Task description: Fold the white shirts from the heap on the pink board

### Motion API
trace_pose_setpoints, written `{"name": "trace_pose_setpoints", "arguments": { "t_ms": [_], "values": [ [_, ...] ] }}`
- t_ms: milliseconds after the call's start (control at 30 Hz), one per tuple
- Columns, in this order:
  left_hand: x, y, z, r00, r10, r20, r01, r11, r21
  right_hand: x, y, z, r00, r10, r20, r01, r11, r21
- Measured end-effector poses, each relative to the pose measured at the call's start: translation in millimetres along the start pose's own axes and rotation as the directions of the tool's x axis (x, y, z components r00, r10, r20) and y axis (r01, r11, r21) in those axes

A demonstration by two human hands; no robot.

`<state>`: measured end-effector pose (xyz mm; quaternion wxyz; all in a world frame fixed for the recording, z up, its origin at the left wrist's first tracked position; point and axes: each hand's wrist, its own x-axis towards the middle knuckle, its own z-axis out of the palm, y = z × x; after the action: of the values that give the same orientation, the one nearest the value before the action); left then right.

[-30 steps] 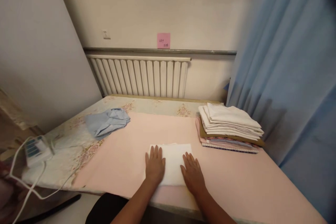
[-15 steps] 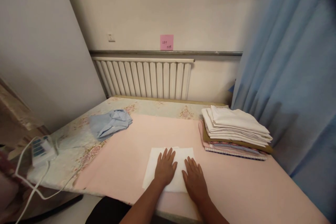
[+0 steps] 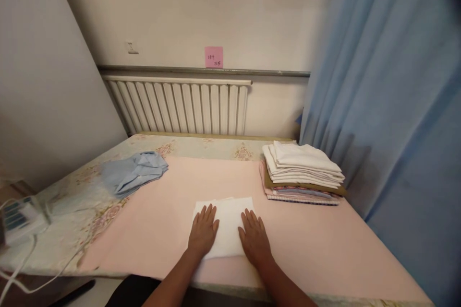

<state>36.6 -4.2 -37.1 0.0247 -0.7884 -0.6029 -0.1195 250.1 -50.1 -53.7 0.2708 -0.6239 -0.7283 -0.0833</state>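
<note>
A folded white cloth (image 3: 228, 230) lies flat near the front of the pink sheet (image 3: 158, 230). On its left part rests my left hand (image 3: 204, 231), palm down with the fingers stretched out. My right hand (image 3: 255, 236) lies flat along the cloth's right edge, fingers also extended. Neither hand grips anything; the parts of the cloth under the palms are hidden. To the right stands a stack of folded white cloths (image 3: 302, 160), with coloured and checked folded fabrics (image 3: 302, 194) beneath it.
At the back left lies a crumpled light blue garment (image 3: 137, 172). A white power strip (image 3: 25, 223) with cables sits at the left edge of the flowered tablecloth (image 3: 201, 146). A blue curtain (image 3: 389, 105) hangs on the right, and a white radiator (image 3: 180, 108) is behind the table.
My left hand has slid outward toward the cloth's left edge, so the gap between my hands is wider. The camera view has turned slightly right.
</note>
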Motion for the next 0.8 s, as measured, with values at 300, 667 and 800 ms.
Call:
{"name": "trace_pose_setpoints", "arguments": {
  "t_ms": [300, 667, 800],
  "values": [
    [19, 30, -0.1, 0.990, 0.137, -0.042, -0.138, 0.990, -0.025, 0, 1, 2, 1.000, 0.001, -0.006, -0.001, 1.000, -0.003],
    [17, 34, 0.0, 0.996, 0.058, -0.074, -0.062, 0.997, -0.045, 1, 0, -1, 1.000, 0.005, 0.020, -0.005, 1.000, -0.007],
    [16, 34, -3.3, 0.998, 0.040, -0.044, -0.042, 0.998, -0.051, 2, 0, -3, 1.000, -0.001, 0.011, 0.001, 1.000, 0.002]
  ]
}}
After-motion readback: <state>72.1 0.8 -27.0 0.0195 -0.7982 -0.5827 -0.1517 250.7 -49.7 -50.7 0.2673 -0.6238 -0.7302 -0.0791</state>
